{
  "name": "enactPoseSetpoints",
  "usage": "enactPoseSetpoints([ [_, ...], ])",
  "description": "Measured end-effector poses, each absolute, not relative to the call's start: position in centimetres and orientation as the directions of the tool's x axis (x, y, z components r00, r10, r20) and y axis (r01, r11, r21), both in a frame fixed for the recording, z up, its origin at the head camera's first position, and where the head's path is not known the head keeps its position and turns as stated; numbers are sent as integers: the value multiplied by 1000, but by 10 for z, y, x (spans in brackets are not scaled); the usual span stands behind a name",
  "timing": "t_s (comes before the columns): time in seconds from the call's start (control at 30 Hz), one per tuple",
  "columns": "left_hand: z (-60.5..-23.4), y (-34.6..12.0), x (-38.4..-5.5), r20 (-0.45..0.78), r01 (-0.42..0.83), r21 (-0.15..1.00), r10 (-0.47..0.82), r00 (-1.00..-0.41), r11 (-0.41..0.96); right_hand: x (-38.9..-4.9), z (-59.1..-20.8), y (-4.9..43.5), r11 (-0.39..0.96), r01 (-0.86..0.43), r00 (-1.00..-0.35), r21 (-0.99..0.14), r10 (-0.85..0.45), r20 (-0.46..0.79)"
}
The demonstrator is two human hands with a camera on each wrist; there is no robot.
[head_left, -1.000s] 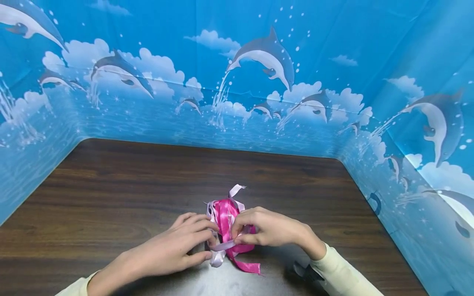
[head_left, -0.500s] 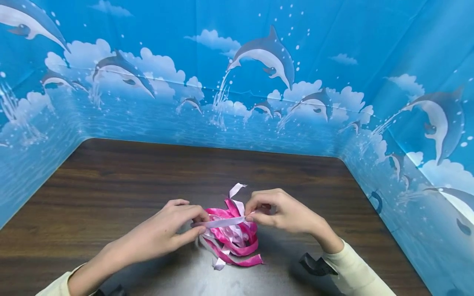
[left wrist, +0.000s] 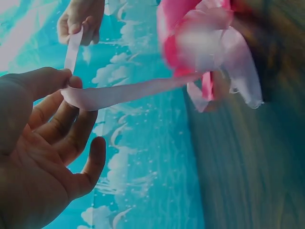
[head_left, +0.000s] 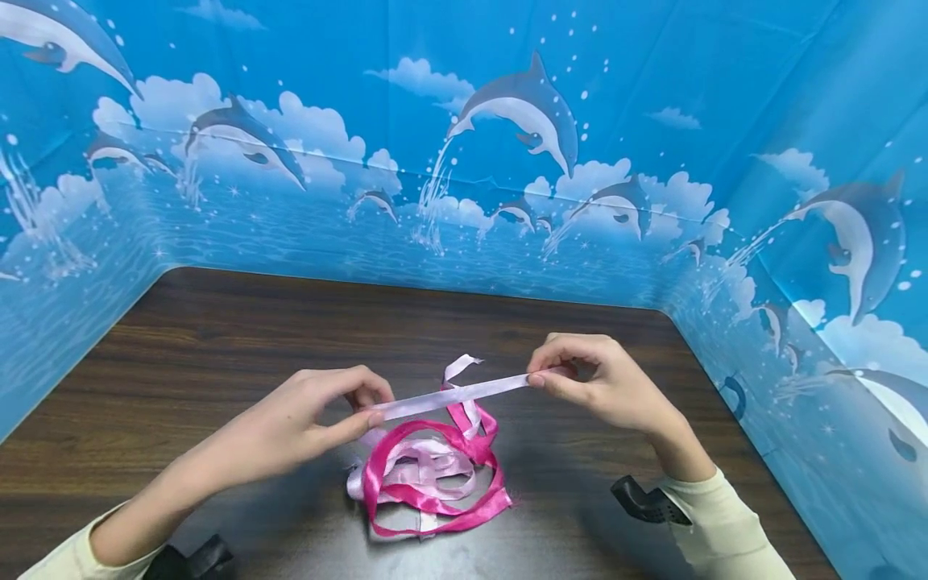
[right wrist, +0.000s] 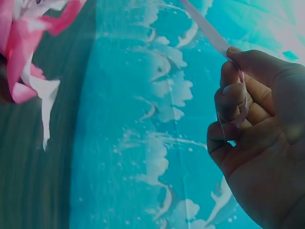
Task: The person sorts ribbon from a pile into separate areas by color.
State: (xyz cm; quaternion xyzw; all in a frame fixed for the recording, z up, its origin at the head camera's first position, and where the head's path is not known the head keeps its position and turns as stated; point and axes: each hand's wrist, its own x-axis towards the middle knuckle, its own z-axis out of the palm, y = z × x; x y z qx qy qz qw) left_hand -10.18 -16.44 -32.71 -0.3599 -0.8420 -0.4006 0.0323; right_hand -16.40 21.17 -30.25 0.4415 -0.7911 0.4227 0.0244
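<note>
A pale lilac ribbon (head_left: 457, 395) stretches straight between my hands, above a loose heap of ribbons. My left hand (head_left: 319, 415) pinches it between thumb and index finger. From there the left wrist view shows the ribbon (left wrist: 128, 94) running on down to the heap. Thumb and fingertips of my right hand (head_left: 605, 379) pinch the other part, and a short tail of it (right wrist: 242, 105) hangs across the curled fingers. On the table lie a bright pink ribbon (head_left: 464, 524) in wide loops and pale lilac coils (head_left: 428, 463) within them. One pale end sticks up at the back.
The dark wood table (head_left: 290, 322) is bordered by a blue dolphin-printed curtain (head_left: 326, 234) at the back and sides. Black wrist devices (head_left: 645, 501) sit by both pale yellow sleeves (head_left: 732, 532).
Both hands have risen and moved apart, the right going up and right, the left going left. The lilac ribbon between them has lengthened, and the pink loops have spread wider.
</note>
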Motion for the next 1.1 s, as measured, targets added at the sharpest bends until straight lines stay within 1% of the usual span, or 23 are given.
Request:
enactPoseSetpoints([
  [0.13, -319, -171, -101, 355, 623, 654, 552, -754, 429, -167, -297, 222, 292, -708, -644, -643, -640, 419],
  [0.33, -308, -179, -99, 395, 645, 624, 533, -748, 442, -173, -293, 237, 326, -711, -666, -624, -599, 445],
  [0.5, -302, -187, -100, 416, 647, 596, 507, -755, 475, -179, -291, 251, 370, -696, -698, -616, -551, 458],
  [0.6, -301, -192, -103, 427, 648, 580, 493, -758, 494, -183, -291, 260, 395, -667, -730, -631, -517, 448],
  [0.83, -303, -203, -113, 445, 636, 533, 454, -772, 559, -196, -300, 281, 463, -555, -826, -691, -404, 392],
  [0.97, -304, -210, -116, 445, 620, 515, 434, -784, 592, -202, -305, 290, 491, -511, -856, -705, -363, 367],
  [1.1, -306, -219, -122, 442, 609, 502, 422, -791, 614, -203, -305, 291, 516, -484, -873, -706, -335, 354],
])
